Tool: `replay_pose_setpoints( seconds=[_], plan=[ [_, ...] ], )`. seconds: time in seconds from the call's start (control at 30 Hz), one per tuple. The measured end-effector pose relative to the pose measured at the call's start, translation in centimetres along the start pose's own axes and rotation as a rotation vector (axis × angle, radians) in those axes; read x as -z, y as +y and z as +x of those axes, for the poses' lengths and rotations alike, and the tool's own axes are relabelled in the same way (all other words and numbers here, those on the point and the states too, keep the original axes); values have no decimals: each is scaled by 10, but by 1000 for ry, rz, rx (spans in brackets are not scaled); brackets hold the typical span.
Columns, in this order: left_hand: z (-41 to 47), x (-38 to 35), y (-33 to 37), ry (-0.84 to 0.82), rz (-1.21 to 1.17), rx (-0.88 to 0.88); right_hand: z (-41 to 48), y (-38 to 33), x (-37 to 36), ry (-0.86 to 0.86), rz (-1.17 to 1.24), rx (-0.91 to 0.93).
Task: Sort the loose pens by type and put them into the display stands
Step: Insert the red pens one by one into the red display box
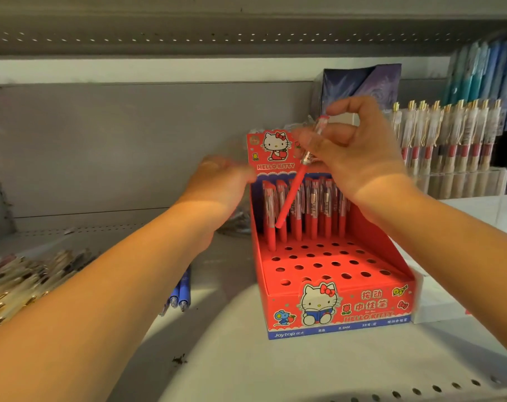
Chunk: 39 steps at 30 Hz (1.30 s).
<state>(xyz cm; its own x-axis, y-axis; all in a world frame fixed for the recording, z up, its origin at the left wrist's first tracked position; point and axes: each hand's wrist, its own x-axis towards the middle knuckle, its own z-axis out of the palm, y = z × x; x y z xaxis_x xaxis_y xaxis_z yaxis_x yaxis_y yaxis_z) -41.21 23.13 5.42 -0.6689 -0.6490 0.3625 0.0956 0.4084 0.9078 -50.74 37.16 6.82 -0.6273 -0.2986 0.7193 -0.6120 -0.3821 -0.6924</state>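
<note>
Right grip (359,158) pinches a red gel pen (291,198) by its clear upper barrel; it looks light, stiff, slick. Left grip (220,181) is too blurred to judge.

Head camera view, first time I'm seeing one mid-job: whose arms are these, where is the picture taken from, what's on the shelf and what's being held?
No machine here: these are a person's two bare arms, seen from a camera worn on their head, looking forward and down. The right hand pinches a red pen, tilted, above the red display stand. The stand's back row holds matching pens, and its front holes are empty. The left hand reaches beside the stand. It is blurred, so I cannot tell whether it holds anything. On the shelf lie blue pens under the left arm and a pile of loose pens at far left. A clear stand of gold-clipped pens sits to the right.
</note>
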Motion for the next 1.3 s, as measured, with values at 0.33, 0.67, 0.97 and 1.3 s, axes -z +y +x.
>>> replay_pose_setpoints(
  seconds=[0.33,0.67,0.97,1.3],
  plan=[
    [-10,-1,-20,-574,142,334,1,25,3,-21,-336,-9],
    [-10,0,-22,-648,137,280,2,23,7,-43,-429,-16],
    [-11,3,-21,-649,83,291,-5,28,1,-371,-508,-103],
    [-8,9,-22,-672,112,285,-3,28,7,-459,-596,-88]
  ],
)
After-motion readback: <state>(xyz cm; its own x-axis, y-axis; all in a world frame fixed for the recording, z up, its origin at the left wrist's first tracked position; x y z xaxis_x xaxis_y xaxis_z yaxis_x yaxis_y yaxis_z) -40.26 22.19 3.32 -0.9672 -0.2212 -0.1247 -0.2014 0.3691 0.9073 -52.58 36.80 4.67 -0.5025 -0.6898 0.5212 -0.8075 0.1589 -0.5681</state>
